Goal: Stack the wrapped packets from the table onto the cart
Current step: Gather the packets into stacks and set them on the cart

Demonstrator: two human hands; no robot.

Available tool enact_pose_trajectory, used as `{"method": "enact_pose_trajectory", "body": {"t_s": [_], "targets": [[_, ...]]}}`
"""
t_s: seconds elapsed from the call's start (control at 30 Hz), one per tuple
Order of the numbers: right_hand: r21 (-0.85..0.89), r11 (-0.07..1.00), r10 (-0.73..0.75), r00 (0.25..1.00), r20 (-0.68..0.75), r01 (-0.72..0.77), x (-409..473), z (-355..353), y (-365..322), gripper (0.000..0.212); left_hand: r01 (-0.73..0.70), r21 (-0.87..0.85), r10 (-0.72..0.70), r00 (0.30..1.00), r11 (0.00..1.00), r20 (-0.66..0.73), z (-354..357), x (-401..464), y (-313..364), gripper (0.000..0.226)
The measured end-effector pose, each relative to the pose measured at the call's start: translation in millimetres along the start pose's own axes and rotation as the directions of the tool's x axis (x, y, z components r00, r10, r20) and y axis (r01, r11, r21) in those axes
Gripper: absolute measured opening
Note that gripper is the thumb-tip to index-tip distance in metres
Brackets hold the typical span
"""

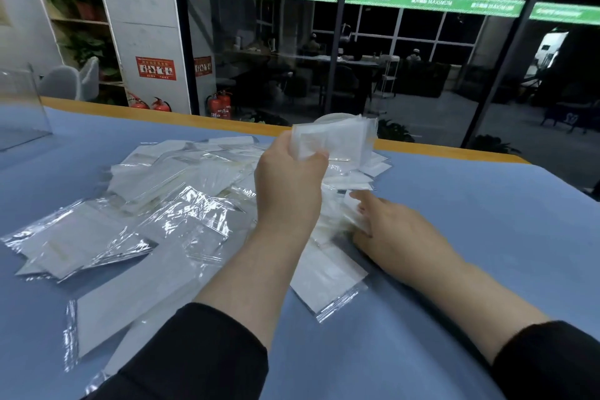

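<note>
Left hand [289, 178] raised above the table [487, 221], fingers curled round a small bundle of wrapped packets [334, 138] held upright, thumb pressed on the near face. Right hand [396, 230] lower, down on the loose heap of packets [168, 204], fingers reaching into the clear wrappers; whether pinching one or only touching, cannot tell, since the fingertips are blurred among the plastic. Heap spread across the blue table from the left edge to the middle, white pads in glossy film, overlapping at all angles, one large packet [328, 279] lying just beside the right wrist. Black sleeves [201, 351] on both forearms. Beyond the table's orange edge [130, 112], red fire extinguishers [220, 105] against the wall.
</note>
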State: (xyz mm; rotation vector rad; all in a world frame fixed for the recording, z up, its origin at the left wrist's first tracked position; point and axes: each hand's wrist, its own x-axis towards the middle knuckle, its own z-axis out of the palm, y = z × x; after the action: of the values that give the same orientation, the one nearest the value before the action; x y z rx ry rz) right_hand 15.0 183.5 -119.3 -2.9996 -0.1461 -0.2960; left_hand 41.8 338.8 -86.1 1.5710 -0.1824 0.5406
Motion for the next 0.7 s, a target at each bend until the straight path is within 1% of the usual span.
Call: {"method": "enact_pose_trajectory", "body": {"t_s": [0.07,0.13,0.17,0.27,0.3,0.33,0.37,0.4,0.43,0.47,0.5,0.53,0.57,0.6,0.67,0.7], "targets": [[0.026,0.999,0.025,0.999,-0.046,-0.024,3,-1,6,0.036,0.001,-0.019,-0.001,1.0,1.0,-0.013,-1,-1,2,0.047],[0.118,0.99,0.09,0.993,-0.07,-0.081,3,-6,13,0.019,0.006,-0.031,-0.008,0.999,1.0,-0.051,-3,1,5,0.041],[0.176,0.978,0.124,0.989,-0.08,-0.109,2,-9,17,0.014,0.009,-0.044,-0.012,0.997,0.999,-0.074,-4,3,4,0.036],[0.38,0.914,0.203,0.971,-0.122,-0.143,-3,-29,34,0.015,0.003,-0.078,-0.015,0.988,0.997,-0.155,-8,5,7,0.015],[0.461,0.877,0.22,0.966,-0.136,-0.135,-7,-38,42,0.016,0.01,-0.088,-0.025,0.985,0.996,-0.173,-7,4,9,0.019],[0.536,0.836,0.231,0.961,-0.153,-0.115,-12,-47,50,0.017,0.017,-0.09,-0.034,0.982,0.996,-0.186,-7,4,10,0.035],[0.606,0.789,0.25,0.952,-0.174,-0.096,-17,-55,59,0.016,0.028,-0.094,-0.044,0.984,0.995,-0.175,-5,4,10,0.045],[0.68,0.729,0.282,0.94,-0.192,-0.08,-23,-62,68,0.013,0.044,-0.091,-0.059,0.985,0.995,-0.164,-4,3,8,0.045],[0.765,0.641,0.317,0.929,-0.189,-0.063,-28,-67,75,0.009,0.058,-0.09,-0.07,0.988,0.994,-0.139,-2,3,6,0.037],[0.847,0.529,0.344,0.925,-0.164,-0.046,-32,-69,81,0.008,0.089,-0.073,-0.097,0.99,0.993,-0.101,-1,1,4,0.023],[0.909,0.416,0.358,0.925,-0.125,-0.037,-35,-68,85,0.011,0.124,-0.051,-0.127,0.99,0.991,-0.057,1,-2,2,0.02],[0.942,0.333,0.361,0.928,-0.087,-0.041,-37,-64,88,0.014,0.147,-0.036,-0.147,0.989,0.989,-0.011,4,-7,2,0.025],[0.955,0.292,0.359,0.931,-0.063,-0.047,-39,-58,89,0.016,0.156,-0.049,-0.154,0.987,0.987,0.044,7,-10,2,0.021],[0.959,0.279,0.35,0.935,-0.046,-0.057,-40,-52,89,0.016,0.187,-0.056,-0.183,0.98,0.981,0.082,11,-14,2,0.012],[0.957,0.277,0.321,0.947,-0.011,-0.082,-38,-41,85,0.018,0.231,-0.062,-0.219,0.964,0.971,0.152,16,-20,1,0.015],[0.955,0.282,0.301,0.954,0.003,-0.092,-37,-37,82,0.019,0.24,-0.076,-0.222,0.956,0.968,0.192,19,-22,-1,0.008]]}}
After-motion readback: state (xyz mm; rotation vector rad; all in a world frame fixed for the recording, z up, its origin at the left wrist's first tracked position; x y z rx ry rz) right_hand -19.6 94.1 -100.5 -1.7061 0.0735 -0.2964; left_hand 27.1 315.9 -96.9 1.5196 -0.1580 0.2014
